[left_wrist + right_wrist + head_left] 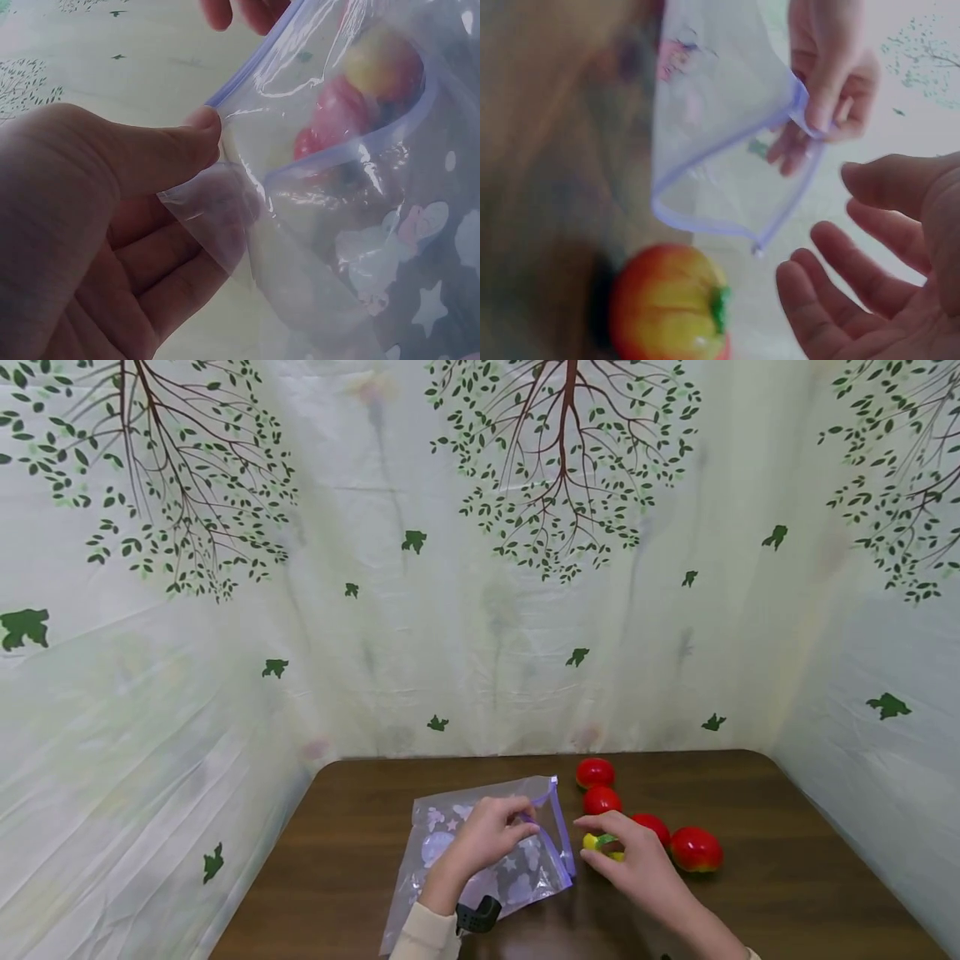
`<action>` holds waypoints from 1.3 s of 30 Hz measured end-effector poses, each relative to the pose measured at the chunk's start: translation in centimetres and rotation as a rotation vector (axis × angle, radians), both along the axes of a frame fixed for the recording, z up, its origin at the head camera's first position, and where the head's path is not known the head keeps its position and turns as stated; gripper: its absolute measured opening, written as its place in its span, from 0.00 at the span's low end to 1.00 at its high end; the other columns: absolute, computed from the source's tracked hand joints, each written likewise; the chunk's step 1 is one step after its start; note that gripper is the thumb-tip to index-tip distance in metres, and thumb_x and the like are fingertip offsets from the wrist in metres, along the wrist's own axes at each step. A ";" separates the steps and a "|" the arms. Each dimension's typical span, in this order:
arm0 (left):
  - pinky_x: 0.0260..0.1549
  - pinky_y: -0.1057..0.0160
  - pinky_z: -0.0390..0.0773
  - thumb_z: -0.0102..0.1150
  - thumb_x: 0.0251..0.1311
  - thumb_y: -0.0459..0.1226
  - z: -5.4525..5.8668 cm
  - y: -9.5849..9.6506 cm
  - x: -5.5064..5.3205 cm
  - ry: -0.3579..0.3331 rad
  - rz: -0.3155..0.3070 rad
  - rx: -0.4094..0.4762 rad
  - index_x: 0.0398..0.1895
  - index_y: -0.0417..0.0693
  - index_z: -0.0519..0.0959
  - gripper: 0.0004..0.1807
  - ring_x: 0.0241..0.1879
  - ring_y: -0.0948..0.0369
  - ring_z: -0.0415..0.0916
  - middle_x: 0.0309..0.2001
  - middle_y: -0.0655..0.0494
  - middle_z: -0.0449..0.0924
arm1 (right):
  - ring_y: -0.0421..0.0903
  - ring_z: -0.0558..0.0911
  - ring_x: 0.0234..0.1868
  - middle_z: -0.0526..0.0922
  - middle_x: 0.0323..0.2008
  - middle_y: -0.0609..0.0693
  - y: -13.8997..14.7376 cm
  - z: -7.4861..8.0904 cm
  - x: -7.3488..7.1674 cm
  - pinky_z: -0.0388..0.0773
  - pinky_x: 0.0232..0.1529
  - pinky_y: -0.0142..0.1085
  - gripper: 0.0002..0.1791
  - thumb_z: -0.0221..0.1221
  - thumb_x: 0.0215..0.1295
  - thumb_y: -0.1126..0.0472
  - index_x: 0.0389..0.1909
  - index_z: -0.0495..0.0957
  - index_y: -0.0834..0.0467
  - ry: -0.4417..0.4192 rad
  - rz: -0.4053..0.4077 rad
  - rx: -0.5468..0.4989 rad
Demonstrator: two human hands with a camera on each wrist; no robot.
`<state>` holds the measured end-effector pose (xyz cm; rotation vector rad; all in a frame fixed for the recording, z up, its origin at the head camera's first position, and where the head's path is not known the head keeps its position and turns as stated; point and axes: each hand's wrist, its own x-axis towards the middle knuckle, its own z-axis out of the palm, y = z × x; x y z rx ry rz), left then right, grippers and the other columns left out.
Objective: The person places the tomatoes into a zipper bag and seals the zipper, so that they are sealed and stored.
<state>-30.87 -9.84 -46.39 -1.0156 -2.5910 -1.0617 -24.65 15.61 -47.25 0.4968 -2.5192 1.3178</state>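
A clear plastic zip bag (517,864) with a lilac edge and pale star and animal prints stands partly raised over the table. My left hand (487,835) pinches its rim between thumb and fingers, and the bag's mouth gapes in the right wrist view. My right hand (633,856) is just right of that mouth, fingers spread and apart, holding nothing in the right wrist view. Close to its fingertips in the head view lies a yellow toy fruit (591,842) with a green stem, partly hidden by the hand. A red-and-yellow toy fruit (664,300) shows below the bag in the right wrist view.
Several glossy red toy fruits lie beyond and beside my right hand, among them one at the back (596,772) and a larger one at the right (696,849). The brown table (322,860) meets a leaf-printed curtain (495,693) at its far edge.
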 end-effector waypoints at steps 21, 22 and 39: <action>0.30 0.67 0.72 0.69 0.63 0.42 0.2 -0.2 0.5 0.008 0.086 -0.017 0.33 0.61 0.81 0.05 0.28 0.68 0.71 0.32 0.71 0.80 | 0.56 0.78 0.56 0.80 0.55 0.46 1.8 0.4 -2.7 0.80 0.52 0.53 0.28 0.76 0.52 0.56 0.56 0.81 0.43 -0.166 0.080 0.162; 0.30 0.67 0.72 0.69 0.63 0.41 0.3 -0.3 0.5 0.019 0.091 -0.013 0.33 0.61 0.81 0.05 0.28 0.67 0.71 0.31 0.71 0.80 | 0.56 0.78 0.56 0.80 0.55 0.46 1.8 0.4 -2.8 0.80 0.51 0.53 0.28 0.76 0.51 0.57 0.56 0.81 0.43 -0.166 0.077 0.154; 0.33 0.66 0.75 0.69 0.63 0.41 0.7 -0.1 0.1 0.122 0.081 0.058 0.36 0.60 0.81 0.05 0.30 0.69 0.72 0.34 0.73 0.81 | 0.47 0.78 0.46 0.79 0.53 0.48 2.1 -0.7 -3.5 0.81 0.46 0.46 0.29 0.77 0.47 0.58 0.54 0.82 0.46 -0.122 0.056 0.296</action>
